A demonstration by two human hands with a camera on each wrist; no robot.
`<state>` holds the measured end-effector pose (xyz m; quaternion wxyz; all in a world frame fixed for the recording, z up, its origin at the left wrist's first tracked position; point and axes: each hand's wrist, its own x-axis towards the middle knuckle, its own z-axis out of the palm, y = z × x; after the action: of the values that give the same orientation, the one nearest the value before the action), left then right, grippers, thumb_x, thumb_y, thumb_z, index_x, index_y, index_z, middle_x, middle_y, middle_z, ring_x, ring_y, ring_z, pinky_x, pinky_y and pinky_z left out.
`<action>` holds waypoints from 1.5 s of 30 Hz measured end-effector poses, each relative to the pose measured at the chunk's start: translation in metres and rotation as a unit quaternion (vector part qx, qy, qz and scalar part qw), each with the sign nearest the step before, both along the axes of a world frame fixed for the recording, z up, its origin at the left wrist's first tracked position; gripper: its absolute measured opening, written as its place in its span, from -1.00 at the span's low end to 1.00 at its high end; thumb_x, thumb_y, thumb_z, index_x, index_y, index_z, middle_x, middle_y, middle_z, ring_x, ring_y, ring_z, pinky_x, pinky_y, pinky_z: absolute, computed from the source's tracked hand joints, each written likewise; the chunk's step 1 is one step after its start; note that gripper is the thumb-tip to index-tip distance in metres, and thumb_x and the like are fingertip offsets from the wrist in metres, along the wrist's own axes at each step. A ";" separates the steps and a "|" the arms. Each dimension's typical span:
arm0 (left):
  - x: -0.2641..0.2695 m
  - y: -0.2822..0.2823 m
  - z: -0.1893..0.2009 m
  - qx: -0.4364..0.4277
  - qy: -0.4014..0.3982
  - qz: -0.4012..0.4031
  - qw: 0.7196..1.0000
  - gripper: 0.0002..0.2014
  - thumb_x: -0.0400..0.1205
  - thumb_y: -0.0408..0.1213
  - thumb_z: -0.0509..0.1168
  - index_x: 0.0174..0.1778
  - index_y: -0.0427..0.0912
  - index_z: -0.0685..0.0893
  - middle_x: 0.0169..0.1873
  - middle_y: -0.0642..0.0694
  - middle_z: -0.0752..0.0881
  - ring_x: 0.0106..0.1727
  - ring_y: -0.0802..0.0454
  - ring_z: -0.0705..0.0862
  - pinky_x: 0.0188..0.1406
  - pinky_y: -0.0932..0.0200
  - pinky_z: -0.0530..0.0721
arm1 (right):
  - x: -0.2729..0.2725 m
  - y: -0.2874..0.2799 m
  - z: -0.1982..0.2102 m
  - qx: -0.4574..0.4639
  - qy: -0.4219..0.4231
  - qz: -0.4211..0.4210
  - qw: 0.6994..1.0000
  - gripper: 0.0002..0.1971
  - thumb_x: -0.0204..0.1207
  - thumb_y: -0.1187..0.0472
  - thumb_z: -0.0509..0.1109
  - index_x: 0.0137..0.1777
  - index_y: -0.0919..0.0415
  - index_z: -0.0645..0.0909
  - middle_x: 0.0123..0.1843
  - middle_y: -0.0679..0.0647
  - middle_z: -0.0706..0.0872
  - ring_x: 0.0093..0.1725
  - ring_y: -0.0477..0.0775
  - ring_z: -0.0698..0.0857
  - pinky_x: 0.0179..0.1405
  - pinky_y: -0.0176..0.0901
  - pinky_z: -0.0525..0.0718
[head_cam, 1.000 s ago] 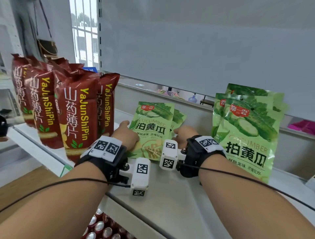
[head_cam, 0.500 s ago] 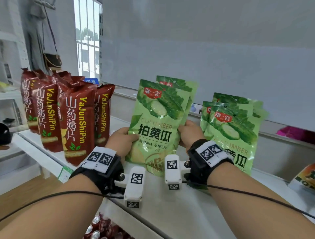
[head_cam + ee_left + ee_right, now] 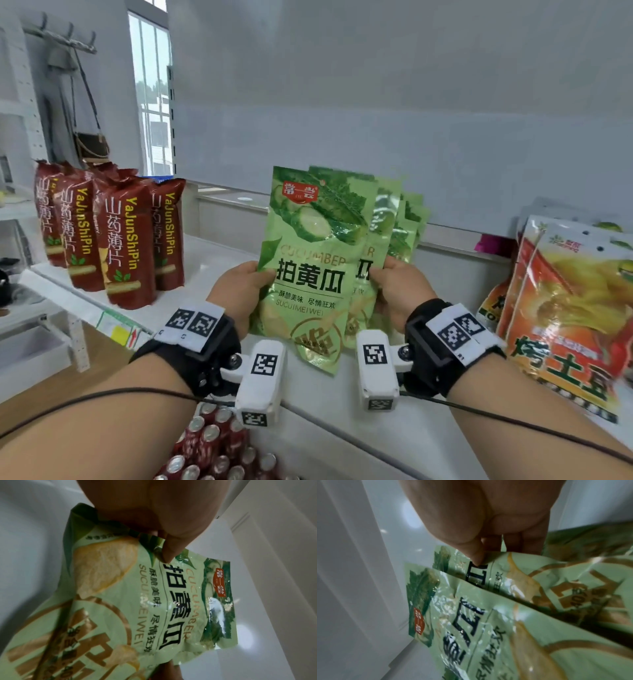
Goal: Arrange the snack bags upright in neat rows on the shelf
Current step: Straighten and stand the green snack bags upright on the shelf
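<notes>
While the white shelf (image 3: 219,260) carries everything in view, it reads in three blocks: dark red bags (image 3: 120,240) upright in rows at left, orange bags (image 3: 565,308) leaning at right, green cucumber bags (image 3: 311,260) in the middle, raised upright with their lower edges near or on the shelf

Step in hand, as judged: squaring the green bags into one upright stack before seating it between the red and orange rows. More green bags (image 3: 409,219) stand just behind

Left hand (image 3: 236,291): thumb pinches the front bag's left edge, fingers behind, hidden. Right hand (image 3: 397,291): thumb on the second bag's face, fingers curled behind the right edges

Next move calls for lowering the stack level, bottoms flush, faces forward; slippery film may let the bags fan out

Below the shelf edge: a batch of red cans (image 3: 212,448), tops up; their container cannot be made out
</notes>
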<state>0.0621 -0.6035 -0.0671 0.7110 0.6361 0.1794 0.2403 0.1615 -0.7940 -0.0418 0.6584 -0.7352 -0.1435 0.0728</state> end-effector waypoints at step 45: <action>0.077 -0.033 -0.020 0.227 0.123 -0.013 0.966 -0.79 0.71 -0.17 0.16 0.10 -0.18 0.62 -0.03 -0.24 0.74 0.02 -0.22 0.71 0.16 -0.18 0.66 | 0.029 -0.014 -0.035 -0.147 -0.026 -0.029 0.988 -0.02 0.38 0.05 0.56 0.63 0.12 -0.04 0.54 0.19 0.40 0.43 0.24 0.50 0.39 0.13 0.53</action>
<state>0.1391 -0.6366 -0.0872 0.5233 0.8078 0.1979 0.1857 0.1900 -0.8076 -0.0765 0.5411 -0.8295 -0.1270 0.0552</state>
